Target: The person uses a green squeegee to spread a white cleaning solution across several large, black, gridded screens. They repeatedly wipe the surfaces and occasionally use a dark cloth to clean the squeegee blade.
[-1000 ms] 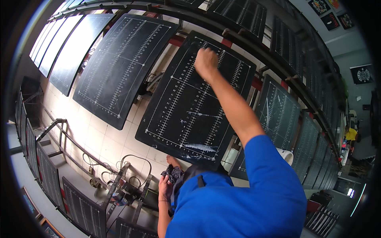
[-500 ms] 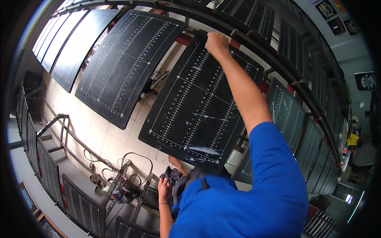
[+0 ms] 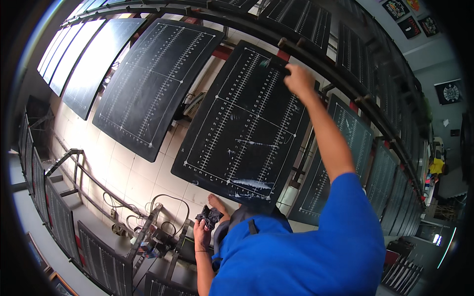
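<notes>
My right hand [image 3: 299,80], slightly blurred, is closed near the far right corner of a black board [image 3: 202,128] marked with white ruler scales. A dark edge shows beside its fingers, but I cannot make out what it holds. Close to it on the board is a small greenish smear [image 3: 265,63]. Pale scuffed patches [image 3: 252,184] mark the board's near end. Down by my left side, my left hand [image 3: 200,234] grips a crumpled black cloth [image 3: 209,216], away from the board.
Another ruled black board [image 3: 131,91] stands to the left, with glossy boards [image 3: 98,59] beyond it. More boards [image 3: 348,130] line the right side. A dark metal rail [image 3: 316,56] runs behind. At lower left are cables [image 3: 170,200] and a metal frame [image 3: 148,224] over the tiled floor [image 3: 118,163].
My right hand has moved right and a little nearer along the board's far end. A greenish smear now shows there. My left hand still holds the cloth, slightly raised.
</notes>
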`<act>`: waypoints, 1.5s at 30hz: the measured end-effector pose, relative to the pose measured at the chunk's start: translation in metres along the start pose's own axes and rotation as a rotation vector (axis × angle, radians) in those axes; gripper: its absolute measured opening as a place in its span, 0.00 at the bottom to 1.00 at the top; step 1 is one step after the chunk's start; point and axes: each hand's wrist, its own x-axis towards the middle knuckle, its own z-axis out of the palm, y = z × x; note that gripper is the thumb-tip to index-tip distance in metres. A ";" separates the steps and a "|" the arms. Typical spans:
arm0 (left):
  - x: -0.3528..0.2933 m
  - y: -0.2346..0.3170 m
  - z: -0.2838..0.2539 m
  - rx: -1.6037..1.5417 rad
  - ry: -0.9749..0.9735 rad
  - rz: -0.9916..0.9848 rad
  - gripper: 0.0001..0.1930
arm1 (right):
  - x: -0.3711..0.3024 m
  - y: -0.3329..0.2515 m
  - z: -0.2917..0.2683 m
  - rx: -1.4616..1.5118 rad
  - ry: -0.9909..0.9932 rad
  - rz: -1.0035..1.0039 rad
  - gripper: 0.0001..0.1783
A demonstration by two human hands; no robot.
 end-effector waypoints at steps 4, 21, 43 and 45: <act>0.001 -0.008 -0.042 -0.040 -0.129 -0.054 0.06 | 0.022 0.050 0.013 -0.076 0.066 -0.028 0.21; 0.008 0.023 0.040 0.174 -0.036 -0.059 0.08 | -0.067 0.088 0.009 -0.009 0.207 0.019 0.22; -0.018 0.020 0.006 0.208 0.176 -0.033 0.02 | -0.001 0.078 -0.001 -0.032 0.220 0.106 0.20; -0.022 0.013 -0.015 0.187 0.196 -0.031 0.02 | 0.012 0.064 0.005 -0.057 0.104 0.071 0.20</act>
